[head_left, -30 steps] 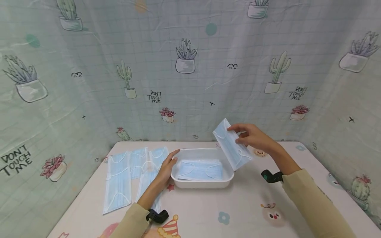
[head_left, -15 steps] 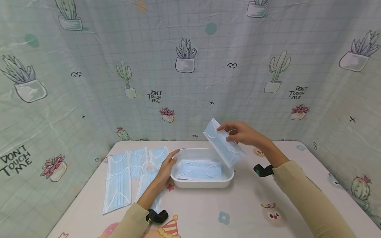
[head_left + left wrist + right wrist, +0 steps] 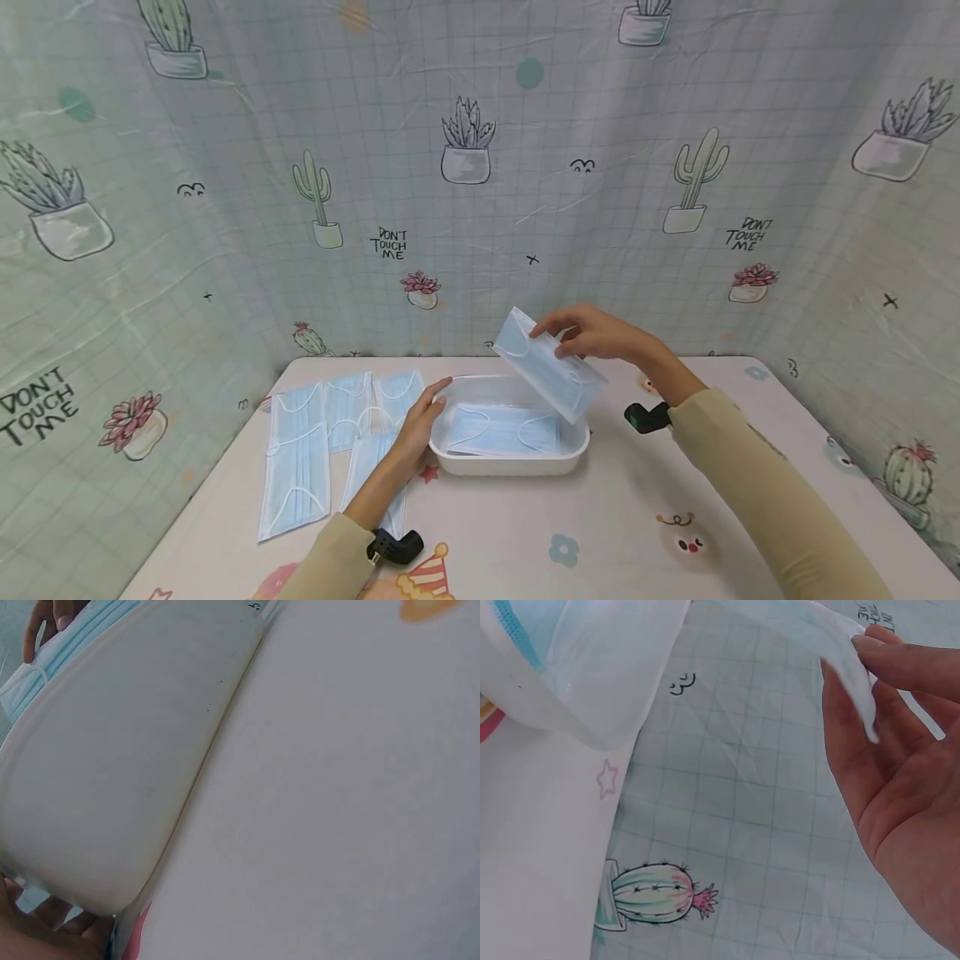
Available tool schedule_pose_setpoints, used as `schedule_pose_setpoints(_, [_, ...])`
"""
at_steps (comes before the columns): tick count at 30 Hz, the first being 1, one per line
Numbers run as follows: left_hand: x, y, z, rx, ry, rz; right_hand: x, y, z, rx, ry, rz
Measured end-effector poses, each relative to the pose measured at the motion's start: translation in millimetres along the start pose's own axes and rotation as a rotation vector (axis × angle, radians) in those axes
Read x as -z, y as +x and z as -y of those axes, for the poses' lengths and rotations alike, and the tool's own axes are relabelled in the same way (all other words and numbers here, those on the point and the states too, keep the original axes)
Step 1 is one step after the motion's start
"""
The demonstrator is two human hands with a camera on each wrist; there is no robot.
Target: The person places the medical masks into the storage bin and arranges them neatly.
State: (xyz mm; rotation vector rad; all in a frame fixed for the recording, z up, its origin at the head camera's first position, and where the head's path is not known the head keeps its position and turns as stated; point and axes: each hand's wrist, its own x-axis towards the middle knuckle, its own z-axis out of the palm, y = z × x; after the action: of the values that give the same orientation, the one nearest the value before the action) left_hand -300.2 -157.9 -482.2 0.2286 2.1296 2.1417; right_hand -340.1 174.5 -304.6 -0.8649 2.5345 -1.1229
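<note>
My left hand (image 3: 417, 427) grips the left end of a white plastic box (image 3: 510, 467), its fingers (image 3: 52, 911) against the end wall in the left wrist view. Light blue face masks (image 3: 504, 432) lie flat inside the box, ear loops on top. Above the box's right end, my right hand (image 3: 603, 335) pinches a tilted face mask (image 3: 551, 371) by its upper edge. In the right wrist view that mask (image 3: 802, 634) is held between thumb and fingers (image 3: 907, 667).
Several more face masks lie left of the box, one long mask (image 3: 298, 467) nearest the left edge and another (image 3: 371, 467) partly behind my left forearm. A patterned cloth (image 3: 465, 225) stands behind the white table (image 3: 615, 508).
My right hand has moved left with the pinched mask, bringing it further over the box and tilting it more. The left hand and the box have stayed in place.
</note>
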Motion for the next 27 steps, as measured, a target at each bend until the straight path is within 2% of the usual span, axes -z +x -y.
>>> schedule_pose_setpoints(13, [0.4, 0.4, -0.7, -0.001, -0.013, 0.001, -2, 24, 17, 0.066, -0.006, 0.141])
schedule_pose_setpoints(18, [-0.4, 1.1, -0.8, -0.007, -0.008, 0.003, -4, 34, 20, 0.058, -0.024, 0.185])
schedule_pose_setpoints(27, [0.4, 2.9, -0.7, 0.009, 0.008, -0.010, -13, 47, 21, 0.032, -0.022, 0.320])
